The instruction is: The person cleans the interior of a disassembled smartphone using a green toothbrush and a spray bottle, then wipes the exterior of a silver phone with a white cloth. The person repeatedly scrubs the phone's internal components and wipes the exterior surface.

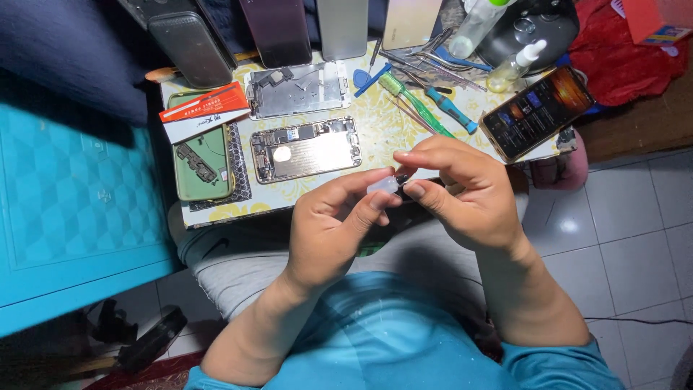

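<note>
Left hand (328, 227): raised in front of the counter's (375, 130) near edge; thumb and forefinger make the grip, closed on a small clear plastic piece (382, 186)
Right hand (462, 191): just beside the left, fingertips meeting it; grip pinched on a small dark part (403, 175) that touches the clear piece
Small parts: held in the air between both hands, above the person's lap, clear of the counter
Counter, near: opened phone (304, 149) with its insides showing; another bare phone frame (297, 89) behind it; green phone shell (203, 165) to the left under an orange-and-white box (204, 110)
Counter, right: lit phone (538, 112); green screwdriver (415, 103); blue screwdriver (451, 110); tweezers (426, 61); clear dropper bottle (514, 67)
</note>
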